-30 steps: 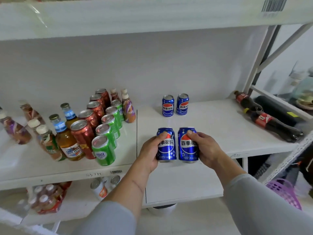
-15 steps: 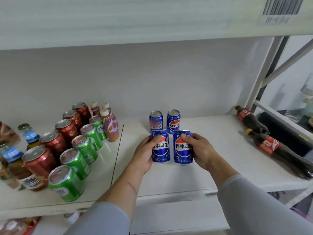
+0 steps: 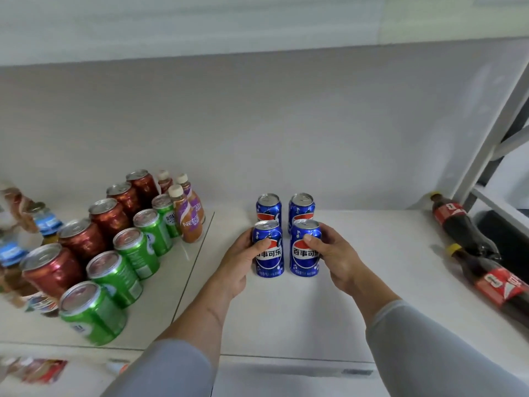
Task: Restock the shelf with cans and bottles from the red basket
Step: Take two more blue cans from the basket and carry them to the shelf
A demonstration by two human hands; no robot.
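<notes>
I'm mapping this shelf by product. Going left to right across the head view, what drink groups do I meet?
Red cans → green cans → blue cans, the front pair held by the left hand and right hand → cola bottles lying down.

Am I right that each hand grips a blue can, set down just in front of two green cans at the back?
Not quite. In the head view the left hand and right hand each grip a blue can, but the two back cans are blue, not green.
</notes>
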